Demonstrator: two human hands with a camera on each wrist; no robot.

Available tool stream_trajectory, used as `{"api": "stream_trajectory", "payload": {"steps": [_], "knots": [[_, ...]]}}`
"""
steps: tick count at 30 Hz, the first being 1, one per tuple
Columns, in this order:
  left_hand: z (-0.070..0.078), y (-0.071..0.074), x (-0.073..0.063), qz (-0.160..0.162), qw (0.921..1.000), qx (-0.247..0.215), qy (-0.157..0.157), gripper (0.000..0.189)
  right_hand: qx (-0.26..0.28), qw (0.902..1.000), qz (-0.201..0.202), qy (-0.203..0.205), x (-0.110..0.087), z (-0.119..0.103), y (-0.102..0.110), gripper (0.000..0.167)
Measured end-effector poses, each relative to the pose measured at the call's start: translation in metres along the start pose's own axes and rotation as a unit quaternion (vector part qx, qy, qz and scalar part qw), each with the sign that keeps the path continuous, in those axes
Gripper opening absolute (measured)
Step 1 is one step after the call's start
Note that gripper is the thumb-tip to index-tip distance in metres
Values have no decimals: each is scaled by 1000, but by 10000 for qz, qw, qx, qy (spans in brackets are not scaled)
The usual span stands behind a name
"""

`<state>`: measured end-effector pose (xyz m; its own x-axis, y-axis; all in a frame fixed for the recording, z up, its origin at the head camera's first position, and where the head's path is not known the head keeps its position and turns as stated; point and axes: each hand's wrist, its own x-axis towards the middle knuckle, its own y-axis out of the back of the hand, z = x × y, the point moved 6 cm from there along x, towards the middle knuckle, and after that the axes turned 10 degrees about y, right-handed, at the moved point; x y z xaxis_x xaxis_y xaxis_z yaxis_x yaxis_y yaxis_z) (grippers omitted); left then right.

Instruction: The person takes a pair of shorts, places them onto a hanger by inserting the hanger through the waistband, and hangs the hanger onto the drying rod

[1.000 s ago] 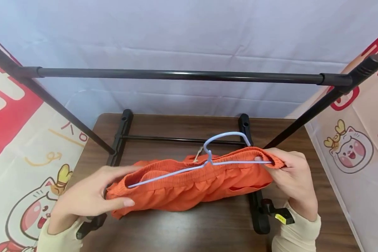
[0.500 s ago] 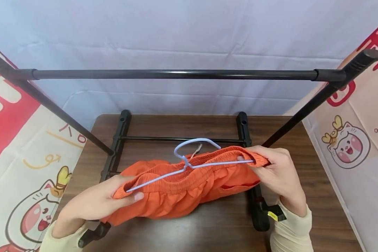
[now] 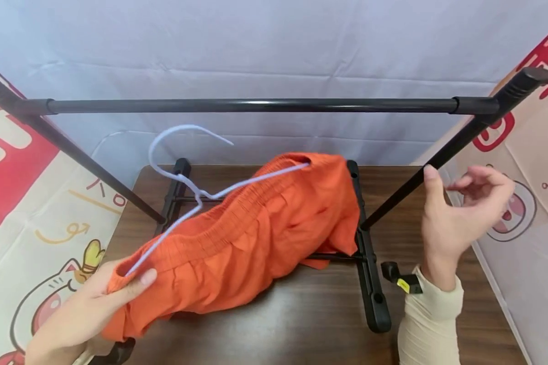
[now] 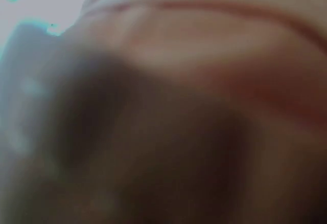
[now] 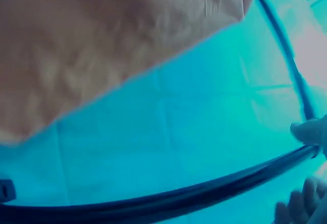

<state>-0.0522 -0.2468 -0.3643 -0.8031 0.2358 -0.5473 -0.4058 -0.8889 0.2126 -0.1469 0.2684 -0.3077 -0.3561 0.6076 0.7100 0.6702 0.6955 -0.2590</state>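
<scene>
In the head view, orange elastic-waist shorts (image 3: 251, 238) hang tilted on a pale blue hanger (image 3: 200, 193), left end lower than the right. The hanger's hook stands free above the waistband, below the rail. My left hand (image 3: 84, 306) pinches the left waistband corner and hanger end, thumb in front; its other fingers are hidden. Off to the right, my right hand (image 3: 461, 213) is raised near the rack's right post, thumb up, fingers loosely curled, holding nothing. The right wrist view shows the shorts' cloth (image 5: 102, 55) large. The left wrist view is a close blur.
A black rack with a horizontal rail (image 3: 255, 105) crosses in front of me. Its right foot (image 3: 374, 299) rests on the brown wooden table (image 3: 438, 334). A pale cloth backdrop (image 3: 274, 45) hangs behind, with printed panels at both sides.
My right hand has let go of the shorts' right waistband end and moved right. My left hand has moved left and down; the hanger hook has risen and shifted left toward the rail.
</scene>
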Motion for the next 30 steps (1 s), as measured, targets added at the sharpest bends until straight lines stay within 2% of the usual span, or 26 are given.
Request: {"api": "stream_trajectory", "payload": {"steps": [3, 5, 6, 8, 10, 13, 15, 19, 22, 25, 27, 30], "knots": [[0, 7, 1, 175, 9997, -149, -97, 22, -10, 9995, -50, -315, 6, 18, -14, 57], [1, 10, 3, 392, 9991, -71, -114, 23, 215, 9984, -194, -493, 7, 29, -23, 58], [0, 12, 5, 490, 9987, -14, -118, 24, 277, 9975, -242, -601, 7, 33, -26, 55], [-3, 17, 7, 810, 9966, 96, 74, 24, 467, 9955, -311, -757, 7, 42, -30, 46], [-4, 21, 9, 994, 9948, 236, -32, 25, 824, 9914, -370, -951, 7, 51, -31, 34], [-2, 25, 9, 1150, 9924, 321, -301, 27, 1340, 9785, -518, -1480, 7, 68, -32, 21], [3, 26, 8, 1108, 9916, 225, -632, 31, 1803, 9631, -640, -1893, 7, 76, -34, 31], [2, 28, 5, 1102, 9906, -368, -724, 35, 2382, 9387, -891, -2327, 7, 80, -39, 56], [-7, 31, 1, 966, 9876, -1103, -568, 38, 2457, 9362, -1094, -2264, 7, 79, -41, 59], [-17, 35, -4, 946, 9771, -1850, -462, 41, 2457, 9357, -1112, -2273, 6, 79, -41, 59], [-22, 41, -8, 1027, 9702, -2135, -502, 42, 2485, 9344, -1073, -2317, 6, 80, -40, 59], [-28, 54, -12, 1338, 9605, -2326, -735, 39, 2517, 9338, -1004, -2337, 7, 81, -39, 58]]}}
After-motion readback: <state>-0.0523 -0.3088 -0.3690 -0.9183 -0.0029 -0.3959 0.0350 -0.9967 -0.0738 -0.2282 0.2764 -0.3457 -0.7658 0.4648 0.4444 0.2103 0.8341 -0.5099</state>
